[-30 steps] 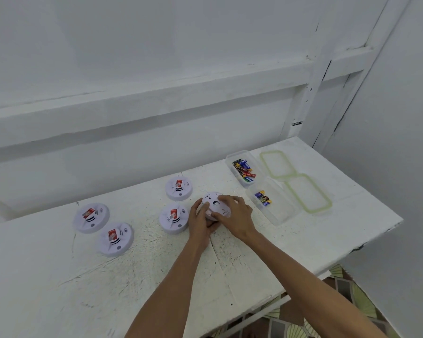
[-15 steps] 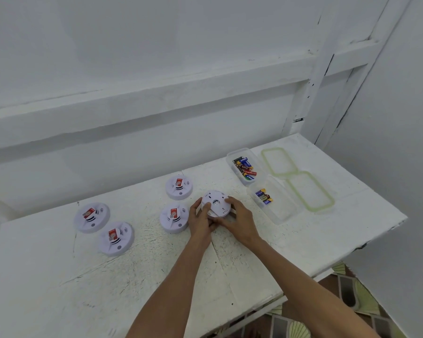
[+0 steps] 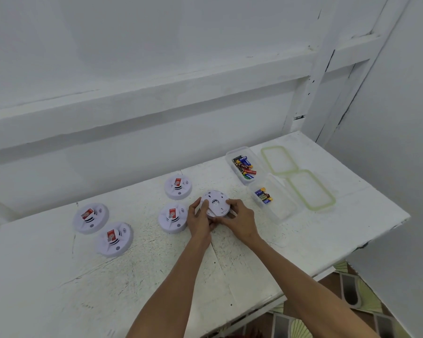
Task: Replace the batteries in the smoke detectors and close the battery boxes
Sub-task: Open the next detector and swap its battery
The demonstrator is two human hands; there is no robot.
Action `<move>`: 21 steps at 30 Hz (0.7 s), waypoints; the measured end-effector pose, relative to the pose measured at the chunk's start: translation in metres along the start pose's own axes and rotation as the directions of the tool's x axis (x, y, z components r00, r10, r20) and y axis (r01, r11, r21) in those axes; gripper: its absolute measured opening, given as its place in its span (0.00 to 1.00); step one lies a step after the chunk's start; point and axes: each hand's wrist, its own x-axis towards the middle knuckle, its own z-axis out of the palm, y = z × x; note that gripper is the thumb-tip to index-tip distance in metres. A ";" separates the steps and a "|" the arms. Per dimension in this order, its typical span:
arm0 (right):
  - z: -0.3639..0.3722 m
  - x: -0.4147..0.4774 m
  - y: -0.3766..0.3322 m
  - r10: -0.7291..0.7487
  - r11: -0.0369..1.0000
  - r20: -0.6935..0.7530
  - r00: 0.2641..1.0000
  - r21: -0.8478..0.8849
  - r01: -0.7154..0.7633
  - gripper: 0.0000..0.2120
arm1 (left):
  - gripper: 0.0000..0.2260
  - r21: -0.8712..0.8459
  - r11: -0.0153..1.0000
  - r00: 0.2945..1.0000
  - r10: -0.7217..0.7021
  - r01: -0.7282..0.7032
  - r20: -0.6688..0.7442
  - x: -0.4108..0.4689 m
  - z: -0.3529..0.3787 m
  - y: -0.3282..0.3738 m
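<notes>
At the far left of the white table (image 3: 59,276) we find two smoke detectors lying face up and close together, the left detector (image 3: 91,217) a little farther back than the second detector (image 3: 114,238) beside it; each carries a red label. Toward the middle lie two more, the near middle detector (image 3: 172,217) and the far middle detector (image 3: 178,186), also face up with red labels. Just right of these, we see the left hand (image 3: 199,222) gripping the held detector (image 3: 215,203) by its left edge, its thumb pressed on the upper face and its fingers curled underneath. This detector is turned plain side up and tilted, low over the table. The right hand (image 3: 241,222) clamps its right edge, fingers curled round the rim. Whether the detector touches the table, we cannot tell. Further right stand two clear open boxes: the near box (image 3: 283,208) holds a few batteries (image 3: 263,195), and the far box (image 3: 238,149) holds more batteries (image 3: 245,165). Beyond them, two green-rimmed lids lie flat, the far lid (image 3: 279,159) and the near lid (image 3: 309,190).
</notes>
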 end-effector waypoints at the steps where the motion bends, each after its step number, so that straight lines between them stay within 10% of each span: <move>1: -0.001 0.001 0.000 0.007 1.000 0.000 1.000 0.008 -0.007 0.35 | 0.17 -0.009 1.000 1.000 -0.002 0.002 -0.008 0.000 0.001 0.000; 21: -0.003 -0.003 0.012 -0.132 0.991 0.049 0.990 0.007 0.132 0.28 | 0.13 -0.056 0.998 0.999 -0.044 0.044 0.003 0.003 0.001 -0.001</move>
